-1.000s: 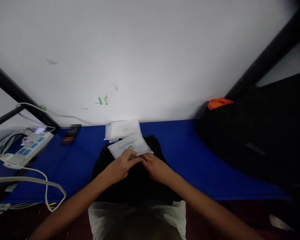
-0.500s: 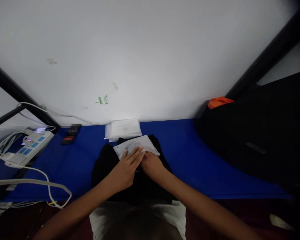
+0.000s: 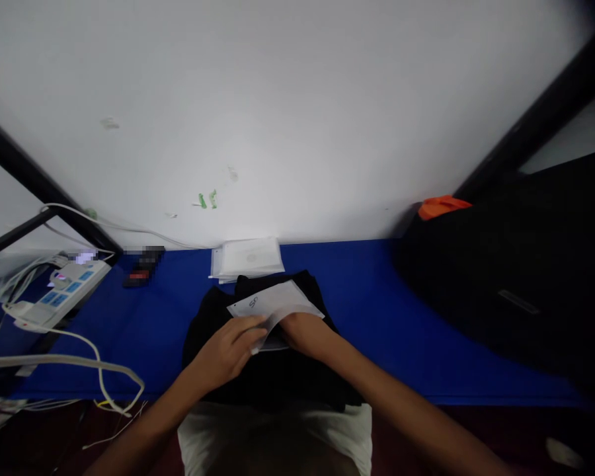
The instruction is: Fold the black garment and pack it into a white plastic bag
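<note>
Pouch (image 3: pixel 274 299) lies on the black cloth (image 3: pixel 258 378), lip (image 3: pixel 272 324) pinched by the left hand (image 3: pixel 228 352). Best hold that lip wide; the right hand (image 3: pixel 307 334) seems inside, so its grip cannot be told

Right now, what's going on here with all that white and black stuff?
A person is handling a white bag over some black cloth on a blue surface. The left hand has its edge in a grip. The right hand seems to be reaching inside; its fingertips are hidden, so I can't tell if it holds anything. More white bags lie near the wall.
</note>
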Available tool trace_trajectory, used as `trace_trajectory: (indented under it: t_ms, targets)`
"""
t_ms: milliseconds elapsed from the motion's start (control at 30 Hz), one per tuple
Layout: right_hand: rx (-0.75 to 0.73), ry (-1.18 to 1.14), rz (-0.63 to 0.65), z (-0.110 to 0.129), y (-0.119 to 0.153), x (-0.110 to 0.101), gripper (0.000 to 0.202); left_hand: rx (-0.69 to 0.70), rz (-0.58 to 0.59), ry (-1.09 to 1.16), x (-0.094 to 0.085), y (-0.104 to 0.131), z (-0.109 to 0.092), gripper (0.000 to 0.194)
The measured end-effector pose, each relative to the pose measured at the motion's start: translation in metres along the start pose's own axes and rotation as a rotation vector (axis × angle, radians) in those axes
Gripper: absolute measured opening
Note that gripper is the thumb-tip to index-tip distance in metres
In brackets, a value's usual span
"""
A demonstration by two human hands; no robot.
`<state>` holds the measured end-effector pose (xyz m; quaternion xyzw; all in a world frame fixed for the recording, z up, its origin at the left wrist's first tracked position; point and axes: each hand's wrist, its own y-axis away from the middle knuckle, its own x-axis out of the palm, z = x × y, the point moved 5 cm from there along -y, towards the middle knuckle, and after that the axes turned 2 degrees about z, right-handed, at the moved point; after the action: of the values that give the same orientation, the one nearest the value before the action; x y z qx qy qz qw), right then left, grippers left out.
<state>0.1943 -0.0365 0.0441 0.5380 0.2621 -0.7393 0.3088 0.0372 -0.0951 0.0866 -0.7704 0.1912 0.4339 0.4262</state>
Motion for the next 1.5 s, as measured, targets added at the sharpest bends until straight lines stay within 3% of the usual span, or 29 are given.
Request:
trace_trajectory:
  t_ms: [67,133,233,300,367,533,867,967,1100,1200,1267,1333,1400,1500]
  targets:
    - [-0.052,0.011,-0.112,0.008,0.006,-0.018,0.033,0.005,-0.165,0.039,-0.011,0.003,0.001,0.031]
    - [-0.204,0.022,-0.346,0.024,0.015,-0.042,0.033,-0.018,-0.28,0.067,-0.019,0.002,0.001,0.026]
    - [-0.423,0.055,-0.715,0.05,0.029,-0.069,0.031,-0.034,-0.374,0.064,-0.025,-0.005,-0.006,0.021]
    - [-0.482,0.084,-0.804,0.064,0.029,-0.074,0.021,-0.026,-0.414,0.065,-0.024,-0.011,-0.012,0.018]
    - [-0.505,0.081,-0.824,0.072,0.025,-0.074,0.008,-0.056,-0.451,0.09,-0.021,-0.015,-0.015,0.018]
    - [-0.466,0.063,-0.748,0.066,0.013,-0.071,0.018,-0.168,-0.551,0.13,-0.014,-0.009,-0.012,0.019]
    - [-0.253,0.164,-0.652,-0.024,0.041,-0.081,0.011,-0.269,-0.744,0.079,-0.042,0.021,0.004,0.012]
    - [-0.2,0.062,-0.493,-0.023,0.045,-0.078,0.01,-0.222,-0.703,0.204,-0.034,0.018,0.001,0.013]
    - [-0.208,0.014,-0.201,0.009,0.031,-0.065,0.045,-0.123,-0.597,0.326,-0.018,0.009,-0.013,0.016]
    - [-0.228,0.039,-0.049,0.025,0.019,-0.056,0.048,-0.116,-0.527,0.316,-0.015,0.008,-0.02,0.016]
    - [-0.233,0.046,-0.057,0.023,0.016,-0.059,0.051,-0.23,-0.496,0.216,-0.018,0.015,-0.018,0.021]
    - [-0.225,0.058,-0.161,0.01,0.018,-0.069,0.056,-0.39,-0.413,0.112,-0.018,0.027,-0.012,0.035]
    - [-0.17,0.106,-0.312,-0.015,0.02,-0.083,0.06,-0.492,-0.231,0.07,-0.012,0.04,-0.007,0.045]
    - [0.006,0.23,-0.48,-0.065,0.015,-0.097,0.059,-0.503,0.122,0.072,0.006,0.054,-0.006,0.056]
